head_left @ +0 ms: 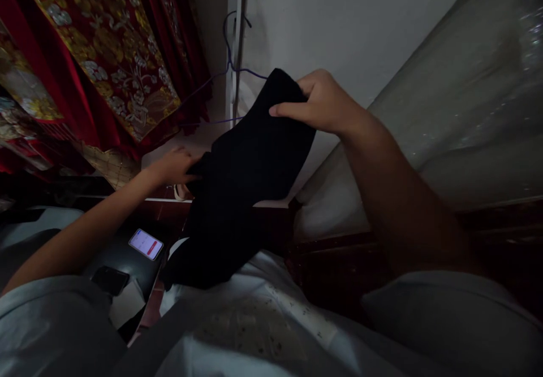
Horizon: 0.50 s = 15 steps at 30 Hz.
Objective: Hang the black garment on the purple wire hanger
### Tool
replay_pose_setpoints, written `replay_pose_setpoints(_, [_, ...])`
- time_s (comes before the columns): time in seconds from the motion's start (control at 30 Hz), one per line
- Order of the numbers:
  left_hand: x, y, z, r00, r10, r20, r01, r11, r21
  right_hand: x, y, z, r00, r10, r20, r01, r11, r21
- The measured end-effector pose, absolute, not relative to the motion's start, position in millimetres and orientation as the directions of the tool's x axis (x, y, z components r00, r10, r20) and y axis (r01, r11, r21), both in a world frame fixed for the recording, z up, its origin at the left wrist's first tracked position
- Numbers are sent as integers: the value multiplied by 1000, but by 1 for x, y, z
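Observation:
A black garment (241,185) hangs in front of me, held up between both hands. My right hand (318,103) pinches its upper edge, fingers closed over the cloth. My left hand (173,165) grips the garment's left edge lower down; its fingers are partly blurred. The cloth's lower end droops onto my lap. A thin purple wire hanger (231,69) hangs on the white wall just behind the garment's top.
Red and gold patterned curtains (106,43) hang at the upper left. A lit phone (146,243) and a dark phone (110,280) lie on a dark surface at the lower left. A plastic-wrapped pale bulk (466,111) fills the right side.

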State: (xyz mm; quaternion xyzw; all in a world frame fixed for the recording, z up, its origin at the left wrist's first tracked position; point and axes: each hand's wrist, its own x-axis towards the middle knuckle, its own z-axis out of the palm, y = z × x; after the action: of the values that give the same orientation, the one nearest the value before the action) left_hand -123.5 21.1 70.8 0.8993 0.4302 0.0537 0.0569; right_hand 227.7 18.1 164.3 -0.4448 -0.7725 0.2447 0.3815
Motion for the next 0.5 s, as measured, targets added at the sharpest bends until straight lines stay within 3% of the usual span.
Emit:
replay_pose_setpoints(0.1, [-148, 27, 77, 552, 824, 127, 813, -566, 136, 244, 35, 159, -320, 844, 431, 578, 534, -617])
replay_pose_setpoints(0.2, [-162, 27, 90, 491, 838, 241, 815, -539, 213, 254, 58, 145, -276, 835, 477, 590, 539, -602])
replay_pose_setpoints(0.37, [-143, -2, 105, 350, 873, 339, 653, -487, 580, 249, 97, 115, -111, 801, 588, 546, 544, -637])
replay_pose_setpoints(0.5, [-99, -32, 107, 492, 805, 332, 405, -549, 731, 220, 118, 99, 108, 783, 612, 504, 487, -713])
